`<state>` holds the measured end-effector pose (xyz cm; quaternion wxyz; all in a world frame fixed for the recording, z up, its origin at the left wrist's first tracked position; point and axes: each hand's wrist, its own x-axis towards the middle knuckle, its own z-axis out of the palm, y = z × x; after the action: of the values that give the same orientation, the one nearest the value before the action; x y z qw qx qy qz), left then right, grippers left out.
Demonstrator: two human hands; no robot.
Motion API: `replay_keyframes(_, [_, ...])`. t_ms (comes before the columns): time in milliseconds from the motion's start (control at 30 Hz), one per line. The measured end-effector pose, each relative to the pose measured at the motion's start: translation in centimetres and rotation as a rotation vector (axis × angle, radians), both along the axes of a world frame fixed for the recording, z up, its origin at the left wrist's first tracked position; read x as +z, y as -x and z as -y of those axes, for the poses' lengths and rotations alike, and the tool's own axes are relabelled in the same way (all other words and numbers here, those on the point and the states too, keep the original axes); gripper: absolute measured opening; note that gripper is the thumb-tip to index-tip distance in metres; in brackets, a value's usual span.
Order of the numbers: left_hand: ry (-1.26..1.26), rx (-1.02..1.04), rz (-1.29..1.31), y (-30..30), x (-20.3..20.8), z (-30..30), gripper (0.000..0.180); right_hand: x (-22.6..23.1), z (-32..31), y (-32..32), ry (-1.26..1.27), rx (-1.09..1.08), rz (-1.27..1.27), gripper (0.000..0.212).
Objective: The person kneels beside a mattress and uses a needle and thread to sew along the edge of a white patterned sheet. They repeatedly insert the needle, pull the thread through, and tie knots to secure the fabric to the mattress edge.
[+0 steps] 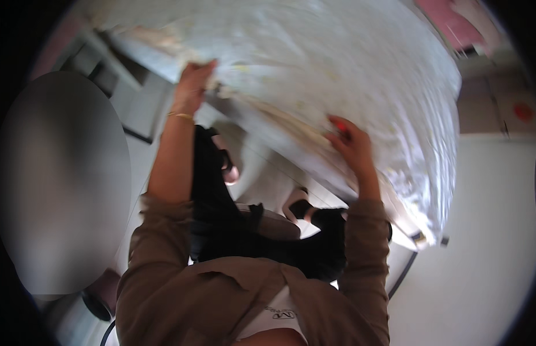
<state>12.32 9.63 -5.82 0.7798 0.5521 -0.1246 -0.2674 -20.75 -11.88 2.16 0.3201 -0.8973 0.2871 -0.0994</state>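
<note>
A large whitish cloth (291,63) with faint yellow spots spreads across the surface in front of me, its near edge slanting from far left down to near right. At the left part of that edge, my left hand (193,87) is closed, with the cloth's border at its fingers; blur softens the exact grip. Farther right along the border, my right hand (355,147) hovers at the cloth with curled fingers. Between them sits a small red object (340,126), mostly hidden by the fingers, so its kind does not show. A beige strip (279,118) runs along the cloth's edge.
Below the cloth's edge are my dark-trousered legs and sandalled feet, with a round seat (274,224) beneath me. Brown boxes (481,106) stand at the right, under something pink (452,23). A pale table frame (115,60) is at far left, above a blurred grey oval (63,184).
</note>
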Motion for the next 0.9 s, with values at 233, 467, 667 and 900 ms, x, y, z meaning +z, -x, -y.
replay_keyframes(233, [0.465,0.211,-0.377,-2.7,2.6,-1.6,0.037,0.9,-1.1,-1.7,-0.163,-0.036,-0.009,0.037])
replay_keyframes(467, [0.036,0.734,-0.042,-7.3,3.3,-1.2,0.053,0.5,-0.5,-1.5,-0.23,-0.081,0.01,0.035])
replay_keyframes(667, [-0.449,0.605,0.417,-8.7,6.0,-1.2,0.034,0.4,-1.0,-1.5,-0.296,-0.091,0.076,0.033])
replay_keyframes(900, [-0.188,0.661,0.159,-13.4,2.4,-3.7,0.026,0.0,-0.7,-1.7,-0.329,-0.093,0.08,0.033])
